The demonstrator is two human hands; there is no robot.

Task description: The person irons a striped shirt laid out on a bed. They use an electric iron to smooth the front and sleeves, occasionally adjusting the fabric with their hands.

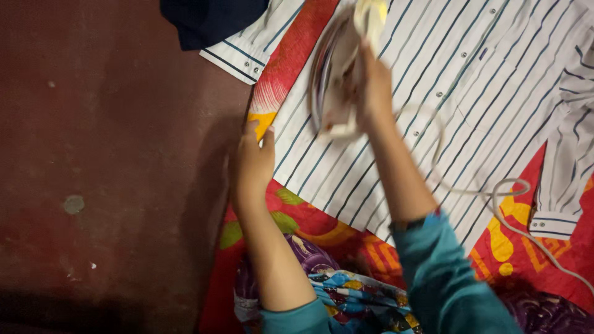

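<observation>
My right hand grips a white clothes iron by its handle, held tilted above a white shirt with dark stripes. The iron is blurred. Its white cord loops across the shirt toward the lower right. My left hand rests flat at the shirt's left edge, fingers on the shirt and on the red and yellow patterned cloth beneath it. Both arms wear teal sleeves.
The patterned cloth lies on a dark red floor that fills the left half. A dark blue garment sits at the top left. Colourful printed clothing covers my lap at the bottom.
</observation>
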